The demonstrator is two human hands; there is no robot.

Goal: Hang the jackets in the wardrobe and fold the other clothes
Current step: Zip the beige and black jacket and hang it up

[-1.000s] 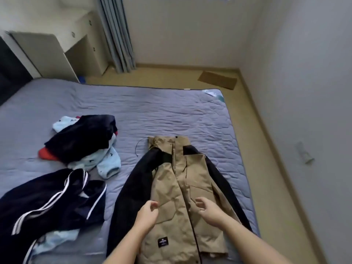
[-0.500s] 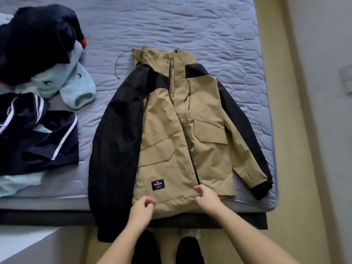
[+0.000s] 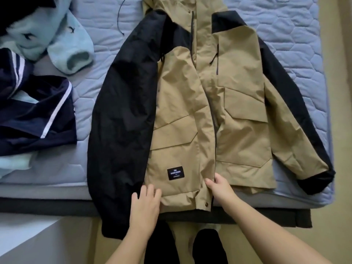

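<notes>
A bed with a pale blue-grey quilted mattress cover [image 3: 297, 31], stitched in a honeycomb pattern, fills most of the view. Its near edge rests on a dark grey base [image 3: 266, 216]. A tan smooth floor [image 3: 339, 54] runs along the right side and shows again below the near edge. At the near left stands a pale white flat surface [image 3: 24, 237]. The light is soft and even.
</notes>
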